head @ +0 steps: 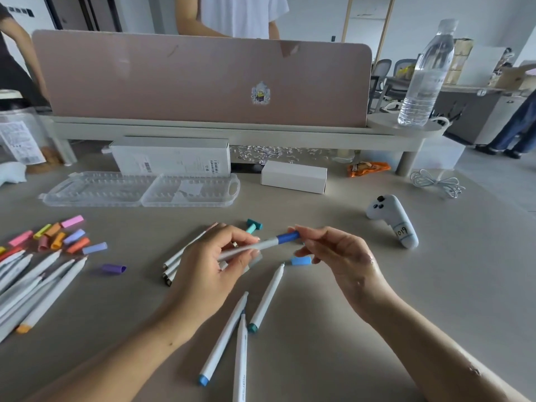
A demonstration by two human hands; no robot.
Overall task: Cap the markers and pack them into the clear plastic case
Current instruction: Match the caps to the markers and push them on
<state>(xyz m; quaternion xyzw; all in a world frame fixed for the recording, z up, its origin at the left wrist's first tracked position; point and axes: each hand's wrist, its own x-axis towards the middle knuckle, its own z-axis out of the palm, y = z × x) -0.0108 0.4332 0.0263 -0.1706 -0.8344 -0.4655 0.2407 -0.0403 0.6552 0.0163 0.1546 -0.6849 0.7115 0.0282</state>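
Just above the middle of the table, a white marker is held level between two hands. The left hand curls its fingers round the barrel, while the right hand pinches the dark blue cap at the marker's right end between thumb and forefinger, its other fingers loosely bent. More markers poke out under the left hand; whether it grips them I cannot tell. A light blue cap lies just below the right thumb, and two teal caps sit just beyond the hands. Three uncapped markers lie near, between the forearms. At the left are a heap of markers, a cluster of loose caps and a purple cap. The clear case lies open farther back on the left, in front of two white boxes. A white controller and a coiled cable lie at the right. Beyond stand a pink divider and a water bottle.
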